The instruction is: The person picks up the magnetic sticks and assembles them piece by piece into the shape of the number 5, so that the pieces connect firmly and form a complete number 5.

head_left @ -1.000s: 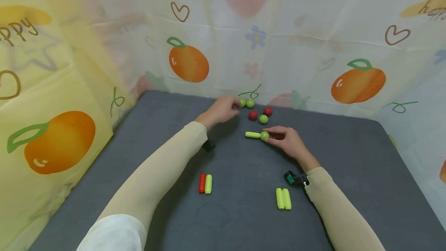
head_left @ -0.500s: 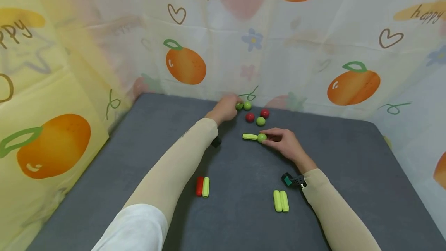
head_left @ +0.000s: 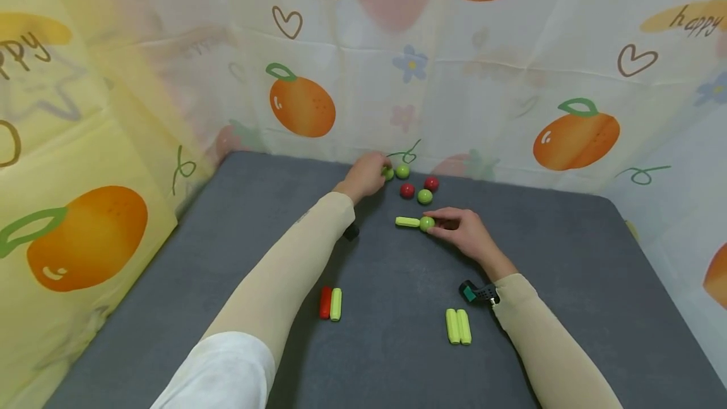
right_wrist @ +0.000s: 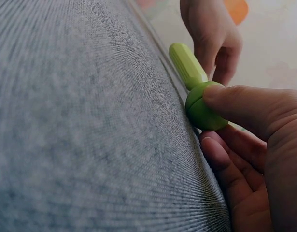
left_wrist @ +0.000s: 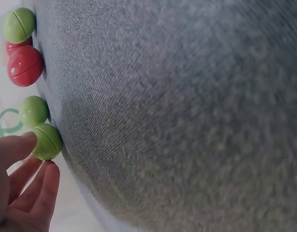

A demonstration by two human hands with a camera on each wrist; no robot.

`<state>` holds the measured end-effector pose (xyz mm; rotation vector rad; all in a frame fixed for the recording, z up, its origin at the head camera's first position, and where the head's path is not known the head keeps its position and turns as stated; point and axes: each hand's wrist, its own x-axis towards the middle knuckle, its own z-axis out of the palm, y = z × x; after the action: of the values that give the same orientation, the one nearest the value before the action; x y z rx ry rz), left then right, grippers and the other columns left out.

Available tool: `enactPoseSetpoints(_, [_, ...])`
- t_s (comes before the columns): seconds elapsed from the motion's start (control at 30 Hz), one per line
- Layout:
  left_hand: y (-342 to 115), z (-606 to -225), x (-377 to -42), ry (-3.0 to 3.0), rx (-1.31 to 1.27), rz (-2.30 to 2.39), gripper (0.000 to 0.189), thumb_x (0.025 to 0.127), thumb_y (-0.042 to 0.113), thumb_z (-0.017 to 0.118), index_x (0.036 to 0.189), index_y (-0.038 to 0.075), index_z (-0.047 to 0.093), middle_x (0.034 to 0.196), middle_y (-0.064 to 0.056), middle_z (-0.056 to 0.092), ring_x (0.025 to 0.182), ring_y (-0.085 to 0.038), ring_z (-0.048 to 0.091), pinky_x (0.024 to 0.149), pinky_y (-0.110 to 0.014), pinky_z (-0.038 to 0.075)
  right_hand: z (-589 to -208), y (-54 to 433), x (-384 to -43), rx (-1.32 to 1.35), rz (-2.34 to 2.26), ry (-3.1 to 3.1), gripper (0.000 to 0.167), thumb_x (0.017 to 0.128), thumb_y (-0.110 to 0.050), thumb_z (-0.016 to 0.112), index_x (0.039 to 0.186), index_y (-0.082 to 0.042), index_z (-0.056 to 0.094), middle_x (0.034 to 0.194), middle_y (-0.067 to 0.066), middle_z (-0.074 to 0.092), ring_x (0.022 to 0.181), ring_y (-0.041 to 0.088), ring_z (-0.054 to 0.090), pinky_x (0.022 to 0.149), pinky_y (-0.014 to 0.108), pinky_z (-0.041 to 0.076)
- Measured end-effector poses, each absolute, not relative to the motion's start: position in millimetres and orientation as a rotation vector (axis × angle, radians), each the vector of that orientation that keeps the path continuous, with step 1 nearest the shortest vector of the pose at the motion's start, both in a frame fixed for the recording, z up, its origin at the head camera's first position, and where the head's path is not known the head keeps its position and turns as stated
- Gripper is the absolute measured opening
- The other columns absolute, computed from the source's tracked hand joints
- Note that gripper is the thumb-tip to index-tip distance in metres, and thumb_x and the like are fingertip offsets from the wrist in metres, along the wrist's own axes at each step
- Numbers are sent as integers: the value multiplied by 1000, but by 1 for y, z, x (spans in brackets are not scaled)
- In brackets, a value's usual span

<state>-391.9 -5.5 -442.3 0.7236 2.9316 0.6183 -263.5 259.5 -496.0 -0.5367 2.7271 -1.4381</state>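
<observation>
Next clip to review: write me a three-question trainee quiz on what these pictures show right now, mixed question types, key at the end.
1. Count: how many red balls lie on the table?

2. Multiple choice: what is the right hand pinching?
A) a red stick
B) a green ball
C) a red ball

3. True or false: the left hand is touching the red stick.

Key:
1. Two.
2. B; its thumb is on the ball, which sits at the end of a light green stick.
3. False; its thumb and fingers are on another green ball near the back edge.
</observation>
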Motion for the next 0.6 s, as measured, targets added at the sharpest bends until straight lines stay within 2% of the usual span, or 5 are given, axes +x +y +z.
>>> enactPoseSetpoints(0.23, [-7, -447, -395, 2917, 693, 712, 24, 106, 13, 74, 129, 7, 75, 126, -10, 72, 114, -27, 66, 98, -42, 55, -493, 260, -263, -550, -1447, 2739, 35, 99, -16, 84, 133, -10, 79, 121, 8, 76, 97, 23, 70, 83, 27, 58])
enactPoseSetpoints(0.43, [-12, -451, -395, 2934, 696, 731, 28, 103, 13, 78, 129, 4, 76, 125, -11, 73, 116, -28, 66, 101, -42, 53, -493, 259, -264, -540, -1440, 2735, 34, 99, -17, 84, 132, -12, 80, 120, 7, 76, 96, 22, 70, 82, 27, 57])
enactPoseSetpoints(0.6, [-18, -454, -393, 2911, 683, 794, 24, 103, 13, 77, 126, 3, 77, 121, -11, 73, 112, -28, 66, 98, -42, 54, -495, 260, -263, -531, -1427, 2737, 34, 99, -17, 84, 132, -13, 80, 119, 6, 76, 95, 22, 70, 82, 28, 58])
